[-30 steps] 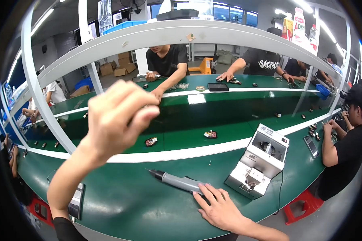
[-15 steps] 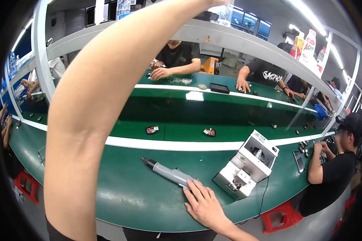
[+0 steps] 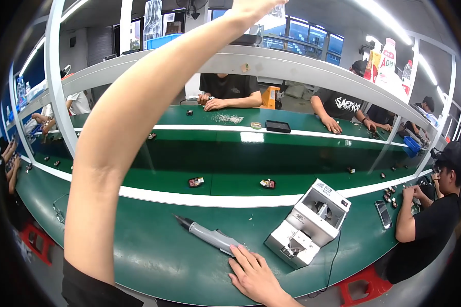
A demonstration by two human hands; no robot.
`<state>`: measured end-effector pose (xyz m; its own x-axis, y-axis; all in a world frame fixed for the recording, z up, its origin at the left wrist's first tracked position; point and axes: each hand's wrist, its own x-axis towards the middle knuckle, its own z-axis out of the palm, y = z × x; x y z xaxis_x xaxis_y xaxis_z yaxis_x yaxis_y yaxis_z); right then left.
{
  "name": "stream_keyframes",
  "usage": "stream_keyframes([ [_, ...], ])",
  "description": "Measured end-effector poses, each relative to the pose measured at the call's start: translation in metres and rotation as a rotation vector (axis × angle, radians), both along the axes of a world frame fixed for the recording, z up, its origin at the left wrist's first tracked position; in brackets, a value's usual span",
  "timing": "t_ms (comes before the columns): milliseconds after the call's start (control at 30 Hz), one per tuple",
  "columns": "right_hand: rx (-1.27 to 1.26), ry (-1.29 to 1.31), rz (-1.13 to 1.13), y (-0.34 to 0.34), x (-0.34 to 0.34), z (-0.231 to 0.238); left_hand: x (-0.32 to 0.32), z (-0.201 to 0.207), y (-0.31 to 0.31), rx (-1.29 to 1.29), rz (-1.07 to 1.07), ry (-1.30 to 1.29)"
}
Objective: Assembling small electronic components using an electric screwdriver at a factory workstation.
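Green bench [image 3: 153, 256]: right hand [image 3: 256, 276] lies flat, fingers spread.
Electric screwdriver [image 3: 210, 236]: touching its fingertips, not picked up.
Grey screw feeder box [image 3: 312, 222]: just beside.
Left hand [image 3: 251, 7]: raised high; grip cannot tell.

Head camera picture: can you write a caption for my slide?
Right hand resting on a grey electric screwdriver on a green workbench; left hand raised high overhead.

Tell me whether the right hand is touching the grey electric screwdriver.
Touching: in the head view, the right hand lies flat, its fingertips resting on the electric screwdriver's rear end.
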<state>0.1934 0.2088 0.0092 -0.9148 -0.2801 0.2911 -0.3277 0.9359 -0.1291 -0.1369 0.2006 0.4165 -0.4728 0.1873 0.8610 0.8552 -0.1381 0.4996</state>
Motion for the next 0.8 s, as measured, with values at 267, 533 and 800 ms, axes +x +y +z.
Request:
stream_keyframes([
  [267, -0.149, 0.032, 0.043, -0.002, 0.005, 0.006, 0.128, -0.142, -0.154, -0.249, -0.235, 0.043],
  [533, -0.334, -0.011, 0.07, 0.008, -0.005, 0.01, 0.217, -0.304, -0.272, -0.838, -0.135, -0.085],
  [800, -0.656, 0.322, 0.209, 0.002, 0.016, 0.009, 0.221, -0.342, -0.308, -1.144, 0.213, 0.194],
])
